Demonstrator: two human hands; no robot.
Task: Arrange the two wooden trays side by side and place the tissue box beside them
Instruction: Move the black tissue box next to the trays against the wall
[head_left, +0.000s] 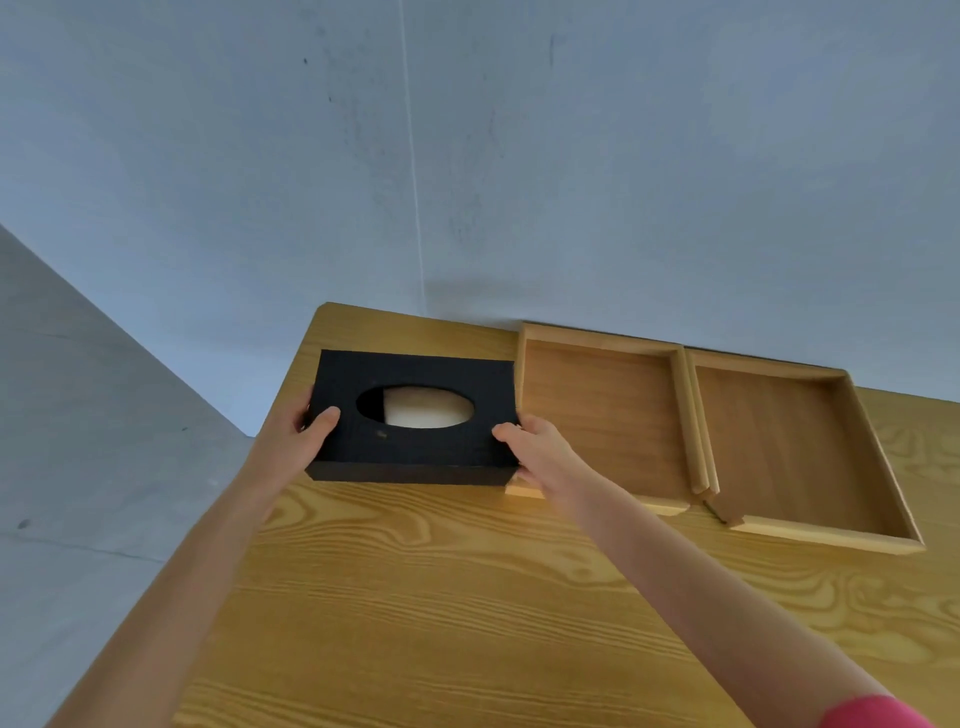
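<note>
Your left hand (301, 439) and right hand (540, 452) grip the black tissue box (410, 421) at its two ends, just beside the two wooden trays (602, 410) on the table (441, 597).

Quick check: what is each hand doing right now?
Left hand: closed on the tissue box, left end.
Right hand: closed on its right end.
</note>
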